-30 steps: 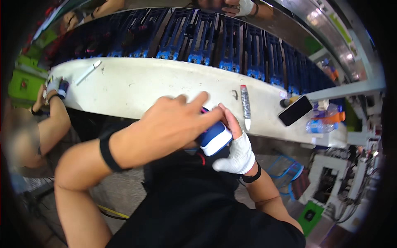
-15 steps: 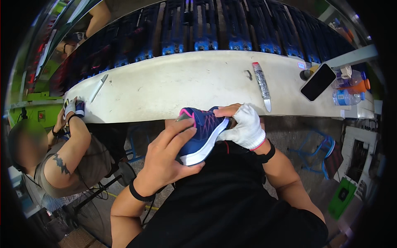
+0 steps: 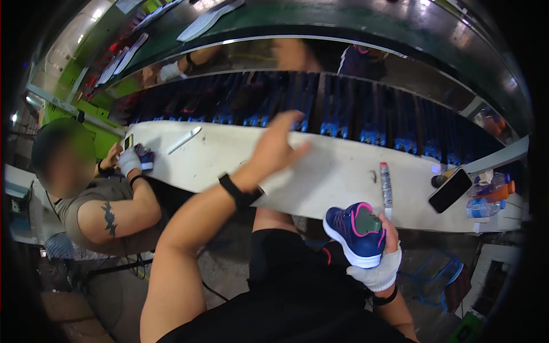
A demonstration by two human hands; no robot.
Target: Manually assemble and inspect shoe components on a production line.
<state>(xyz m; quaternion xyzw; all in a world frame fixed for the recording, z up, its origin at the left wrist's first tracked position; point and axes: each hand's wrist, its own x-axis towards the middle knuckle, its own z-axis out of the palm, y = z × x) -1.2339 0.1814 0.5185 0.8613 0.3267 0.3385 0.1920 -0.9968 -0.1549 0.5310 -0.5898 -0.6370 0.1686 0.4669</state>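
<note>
My right hand (image 3: 382, 270), in a white fingerless glove, holds a navy sneaker (image 3: 342, 224) near the table's front edge. The sneaker has a white sole and pink collar trim, and something grey-green fills its opening. My bare left hand (image 3: 277, 146) reaches over the table toward the dark slatted row at the back. It is blurred, but its fingers look spread, with nothing in them. A knife (image 3: 386, 186) with a wrapped handle and red end lies just beyond the sneaker.
Slats with blue ends (image 3: 372, 134) run along the far side of the white table (image 3: 229, 154). Above them, a green surface (image 3: 320, 26) carries pale sole-shaped pieces. A phone (image 3: 450, 190) and plastic bottles (image 3: 483, 206) are at the right. A co-worker (image 3: 114, 211) handles another shoe at the left, near a white pen-like tool (image 3: 184, 140).
My left hand has let go of the sneaker and moved forward over the table. My right hand has carried the sneaker rightward and turned it. The view has tilted up.
</note>
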